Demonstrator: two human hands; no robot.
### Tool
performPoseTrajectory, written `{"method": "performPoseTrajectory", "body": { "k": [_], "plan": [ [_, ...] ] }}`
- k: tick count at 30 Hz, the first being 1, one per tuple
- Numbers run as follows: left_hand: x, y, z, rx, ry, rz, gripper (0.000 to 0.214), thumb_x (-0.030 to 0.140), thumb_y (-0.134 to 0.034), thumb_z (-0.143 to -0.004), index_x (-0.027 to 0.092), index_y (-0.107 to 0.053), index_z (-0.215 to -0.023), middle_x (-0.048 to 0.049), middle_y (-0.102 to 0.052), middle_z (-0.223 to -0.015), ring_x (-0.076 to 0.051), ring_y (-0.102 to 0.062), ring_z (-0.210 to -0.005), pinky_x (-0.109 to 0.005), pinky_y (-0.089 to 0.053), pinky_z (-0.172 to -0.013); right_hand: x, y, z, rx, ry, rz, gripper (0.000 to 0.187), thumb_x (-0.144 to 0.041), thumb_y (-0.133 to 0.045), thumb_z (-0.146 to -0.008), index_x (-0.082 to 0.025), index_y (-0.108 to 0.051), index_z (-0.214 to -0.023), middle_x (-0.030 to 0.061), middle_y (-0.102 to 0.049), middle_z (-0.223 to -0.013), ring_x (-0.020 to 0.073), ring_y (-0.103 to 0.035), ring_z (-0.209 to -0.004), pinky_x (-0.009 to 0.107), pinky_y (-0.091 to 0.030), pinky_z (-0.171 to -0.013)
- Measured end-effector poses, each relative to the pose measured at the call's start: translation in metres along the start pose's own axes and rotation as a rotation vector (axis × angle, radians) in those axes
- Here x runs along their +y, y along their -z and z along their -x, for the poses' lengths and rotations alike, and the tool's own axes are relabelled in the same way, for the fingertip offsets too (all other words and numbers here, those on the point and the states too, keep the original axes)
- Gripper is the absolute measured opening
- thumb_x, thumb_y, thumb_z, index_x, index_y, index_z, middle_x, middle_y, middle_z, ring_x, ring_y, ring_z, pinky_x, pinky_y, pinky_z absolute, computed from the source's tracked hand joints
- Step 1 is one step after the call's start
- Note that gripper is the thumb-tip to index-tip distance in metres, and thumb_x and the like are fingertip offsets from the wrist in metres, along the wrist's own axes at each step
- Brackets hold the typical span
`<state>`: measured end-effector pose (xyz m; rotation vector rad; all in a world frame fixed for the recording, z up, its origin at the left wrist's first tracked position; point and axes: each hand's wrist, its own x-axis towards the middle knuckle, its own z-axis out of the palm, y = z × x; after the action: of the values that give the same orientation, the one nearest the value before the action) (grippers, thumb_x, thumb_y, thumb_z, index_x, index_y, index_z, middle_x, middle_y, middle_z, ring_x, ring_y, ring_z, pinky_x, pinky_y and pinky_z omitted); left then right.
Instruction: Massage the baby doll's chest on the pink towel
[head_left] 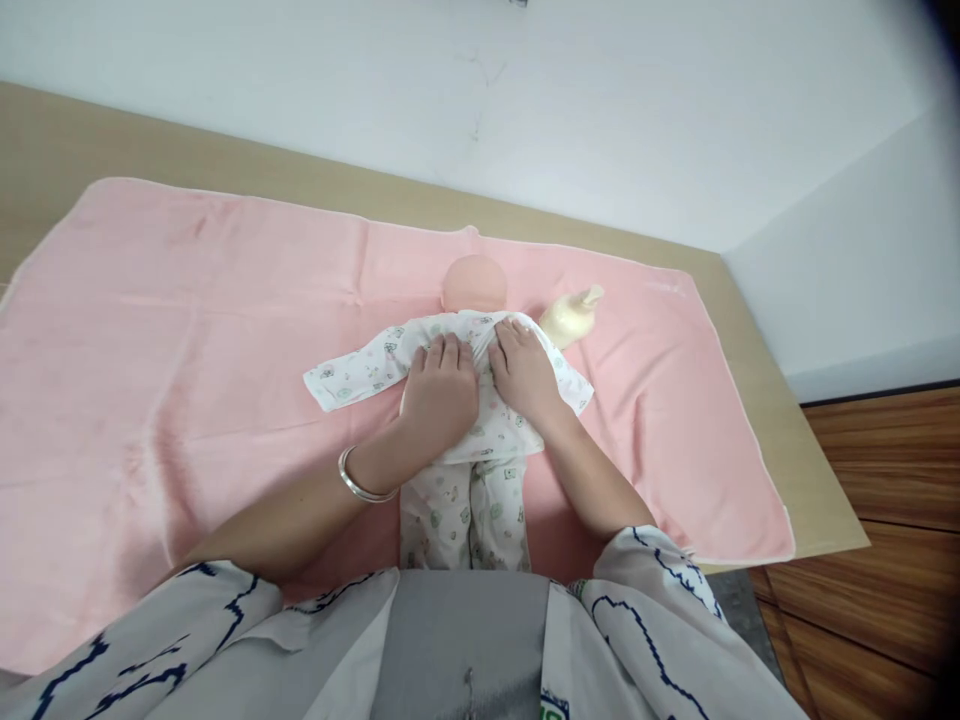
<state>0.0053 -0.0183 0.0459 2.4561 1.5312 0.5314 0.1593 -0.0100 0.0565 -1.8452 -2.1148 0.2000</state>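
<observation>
A small white printed baby shirt [367,368] lies with its sleeves spread on a pink blanket. Above its collar shows a smooth, round, flesh-pink shape [475,284] that looks like a doll's head. Matching printed baby trousers [435,515] extend below the hem, toward my body. My left hand [442,395] rests flat on the left side of the shirt front, a silver bangle at the wrist. On the right side, near the shoulder, my right hand [523,370] presses lightly, fingers extended. The cloth under both palms is hidden.
A pale yellow pump bottle [568,318] lies tilted just right of the shirt's shoulder. The pink blanket [247,330], slightly wrinkled, covers most of a light wooden table [814,490]. Behind it stands a white wall [337,90]. Brown wood-grain panels [885,480] are at right.
</observation>
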Motion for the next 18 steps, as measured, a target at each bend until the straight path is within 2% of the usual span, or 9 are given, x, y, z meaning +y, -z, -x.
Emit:
{"method": "performPoseTrajectory", "body": {
  "k": [4,6,10,14,16,18],
  "plan": [
    [-0.025,-0.006,-0.022,0.009,-0.002,0.114,0.058,0.036,-0.036,-0.099,0.002,-0.048,-0.145,-0.0245,-0.047,-0.155,-0.039,-0.036,-0.150,-0.060,-0.031,-0.122,-0.026,-0.001,0.025,0.018,-0.003,0.098,0.050,-0.026,-0.030,-0.104,0.001,-0.055,-0.138,0.0249,-0.061,-0.141,0.0356,-0.051,-0.139,0.051,-0.036,-0.119],
    [-0.031,-0.008,-0.030,0.006,0.008,0.131,0.060,0.038,-0.036,-0.099,0.002,-0.046,-0.146,-0.0242,-0.044,-0.156,-0.039,-0.032,-0.152,-0.060,-0.028,-0.123,-0.033,0.000,0.031,0.017,0.012,0.107,0.050,-0.028,-0.032,-0.104,0.000,-0.056,-0.138,0.0243,-0.062,-0.140,0.0345,-0.053,-0.138,0.049,-0.037,-0.120],
    [-0.013,-0.012,-0.023,0.071,0.063,0.086,0.060,0.031,-0.037,-0.099,0.000,-0.041,-0.150,-0.0267,-0.038,-0.159,-0.043,-0.028,-0.153,-0.065,-0.025,-0.122,-0.020,0.003,0.017,-0.033,-0.034,-0.007,0.050,-0.032,-0.029,-0.105,-0.009,-0.059,-0.137,0.0170,-0.060,-0.145,0.0290,-0.050,-0.142,0.047,-0.038,-0.122],
    [0.013,-0.013,-0.002,0.068,0.005,0.024,0.058,0.026,-0.035,-0.100,-0.001,-0.041,-0.150,-0.0264,-0.036,-0.161,-0.045,-0.027,-0.152,-0.065,-0.023,-0.123,0.006,-0.004,-0.006,-0.030,0.031,-0.108,0.056,-0.036,-0.027,-0.105,-0.004,-0.046,-0.147,0.0183,-0.045,-0.158,0.0276,-0.031,-0.154,0.047,-0.025,-0.129],
    [0.017,-0.011,0.003,0.057,-0.016,0.013,0.057,0.027,-0.035,-0.101,-0.002,-0.044,-0.149,-0.0268,-0.037,-0.160,-0.045,-0.029,-0.152,-0.064,-0.023,-0.123,0.011,-0.009,-0.011,-0.008,0.033,-0.103,0.058,-0.036,-0.027,-0.105,-0.001,-0.043,-0.148,0.0202,-0.040,-0.160,0.0297,-0.025,-0.156,0.049,-0.020,-0.130],
    [0.010,-0.009,0.002,0.052,-0.028,0.029,0.056,0.027,-0.035,-0.101,0.000,-0.045,-0.148,-0.0259,-0.037,-0.160,-0.044,-0.029,-0.152,-0.064,-0.025,-0.123,0.007,-0.012,-0.008,-0.010,0.002,-0.073,0.057,-0.032,-0.027,-0.104,0.001,-0.041,-0.149,0.0226,-0.037,-0.161,0.0320,-0.023,-0.156,0.053,-0.019,-0.129]
  ]
}}
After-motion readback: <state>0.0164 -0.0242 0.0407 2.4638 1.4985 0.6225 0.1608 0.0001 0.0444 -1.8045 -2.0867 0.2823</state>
